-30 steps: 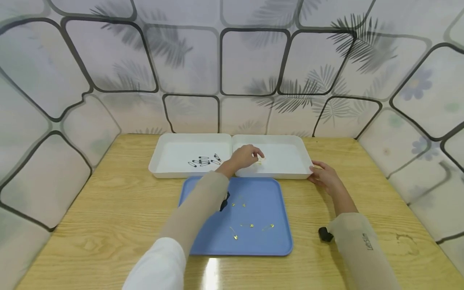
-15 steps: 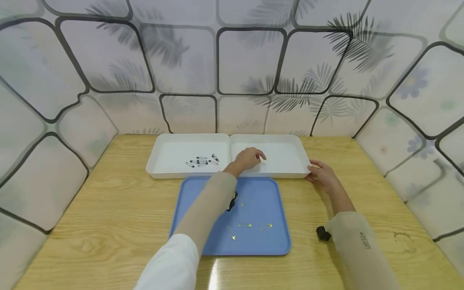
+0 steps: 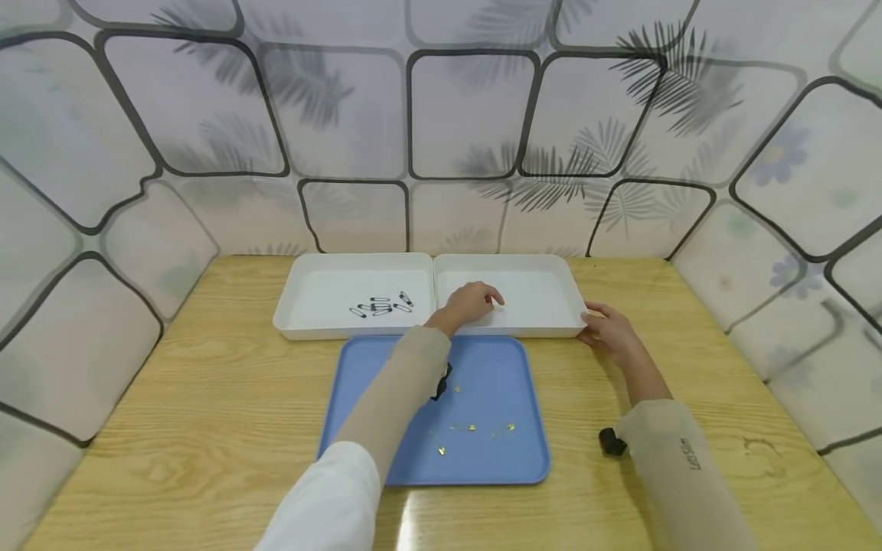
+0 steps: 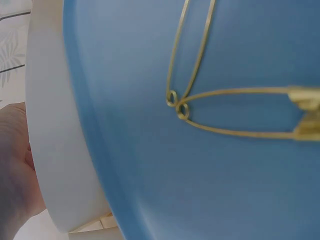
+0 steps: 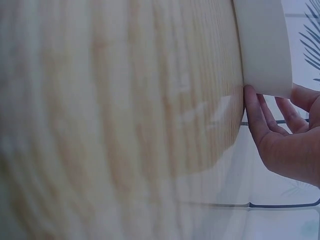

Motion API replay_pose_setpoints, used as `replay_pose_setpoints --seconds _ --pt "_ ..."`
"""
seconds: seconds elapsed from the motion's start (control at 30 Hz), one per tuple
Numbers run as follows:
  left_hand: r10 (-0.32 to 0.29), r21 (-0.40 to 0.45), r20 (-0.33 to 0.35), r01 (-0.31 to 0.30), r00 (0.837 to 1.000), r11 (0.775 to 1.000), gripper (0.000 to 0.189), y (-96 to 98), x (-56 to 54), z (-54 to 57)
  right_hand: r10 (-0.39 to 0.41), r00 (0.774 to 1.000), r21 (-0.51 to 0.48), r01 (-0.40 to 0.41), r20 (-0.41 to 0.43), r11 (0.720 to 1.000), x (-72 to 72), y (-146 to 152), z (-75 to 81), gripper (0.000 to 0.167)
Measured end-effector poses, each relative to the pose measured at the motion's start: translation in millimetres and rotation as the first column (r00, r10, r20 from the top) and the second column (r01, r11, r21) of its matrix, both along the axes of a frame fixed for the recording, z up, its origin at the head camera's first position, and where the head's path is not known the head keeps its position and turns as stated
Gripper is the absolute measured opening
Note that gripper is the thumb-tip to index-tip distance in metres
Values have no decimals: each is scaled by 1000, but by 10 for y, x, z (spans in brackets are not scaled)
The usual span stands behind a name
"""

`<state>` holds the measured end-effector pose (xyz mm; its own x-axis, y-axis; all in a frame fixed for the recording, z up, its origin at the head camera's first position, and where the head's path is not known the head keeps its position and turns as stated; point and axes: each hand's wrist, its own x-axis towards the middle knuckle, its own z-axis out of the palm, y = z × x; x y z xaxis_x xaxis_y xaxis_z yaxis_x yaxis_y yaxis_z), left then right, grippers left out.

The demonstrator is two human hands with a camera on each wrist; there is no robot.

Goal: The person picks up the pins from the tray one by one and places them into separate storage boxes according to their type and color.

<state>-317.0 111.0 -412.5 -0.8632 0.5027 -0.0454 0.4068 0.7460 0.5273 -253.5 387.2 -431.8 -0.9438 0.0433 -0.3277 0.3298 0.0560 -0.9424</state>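
Observation:
My left hand [image 3: 473,301] reaches into the right white tray [image 3: 544,291], fingers bent down toward its floor. Its fingertips and anything under them are hidden in the head view; the left wrist view shows only part of the hand [image 4: 15,165] beyond the tray wall. My right hand [image 3: 609,333] holds the same tray's near right corner; in the right wrist view its fingers [image 5: 256,117] rest against the tray's outside [image 5: 265,45]. Several gold safety pins [image 3: 472,428] lie on the blue tray [image 3: 496,467] under the left forearm. Two touch at their coils [image 4: 183,111].
The left white tray [image 3: 317,287] holds several black safety pins [image 3: 380,308] and adjoins the right one. The blue tray lies just in front of both on a wooden table [image 3: 227,383]. Patterned panels [image 3: 468,115] stand along the back and sides.
The left hand has shifted slightly rightward and lower inside the right white tray, covering the gold pins seen under it earlier. The right hand keeps its place at the tray corner.

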Motion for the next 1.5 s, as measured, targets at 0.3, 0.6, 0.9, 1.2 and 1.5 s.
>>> replay_pose_setpoints --seconds 0.3,0.6,0.9,1.2,1.5 --pt "1 -3 4 -1 1000 1000 26 -44 8 42 31 999 13 -31 -19 999 36 -47 45 62" --pt "-22 -2 -31 22 999 1000 24 -103 21 152 28 1000 41 -27 -15 999 43 -96 90 58" --pt "-50 -9 -14 50 999 999 22 -206 133 316 30 999 73 -28 -19 997 118 -156 162 55" --pt "-100 -24 -22 100 995 995 20 -346 264 406 28 999 57 -27 -21 998 132 -135 132 56" --pt "-161 -16 -43 160 986 987 20 -532 465 515 41 999 59 -41 2 997 117 -118 142 57"
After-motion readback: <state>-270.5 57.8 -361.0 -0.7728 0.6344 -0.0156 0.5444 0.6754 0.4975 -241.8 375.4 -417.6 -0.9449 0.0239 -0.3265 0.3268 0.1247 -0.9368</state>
